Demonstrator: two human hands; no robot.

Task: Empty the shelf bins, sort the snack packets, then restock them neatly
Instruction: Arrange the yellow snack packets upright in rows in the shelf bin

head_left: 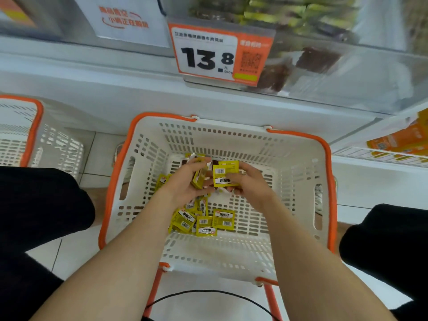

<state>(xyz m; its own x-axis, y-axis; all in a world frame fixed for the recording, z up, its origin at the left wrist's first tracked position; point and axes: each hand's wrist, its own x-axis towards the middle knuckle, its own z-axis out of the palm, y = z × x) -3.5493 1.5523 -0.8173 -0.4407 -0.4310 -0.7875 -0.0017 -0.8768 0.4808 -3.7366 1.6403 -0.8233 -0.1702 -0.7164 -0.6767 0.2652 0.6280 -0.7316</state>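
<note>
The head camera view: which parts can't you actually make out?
- Count of packets held: hidden between left hand and right hand.
- Print on the loose packets in the basket: too small.
- Second basket: cut off by the left edge.
- Shelf bin contents: blurred.

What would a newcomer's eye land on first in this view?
Both hands, the left hand and right hand, gather yellow snack packets over the white orange-rimmed basket at centre. More loose packets lie on its floor. Above, a bold orange price tag reads 13.8.
</note>
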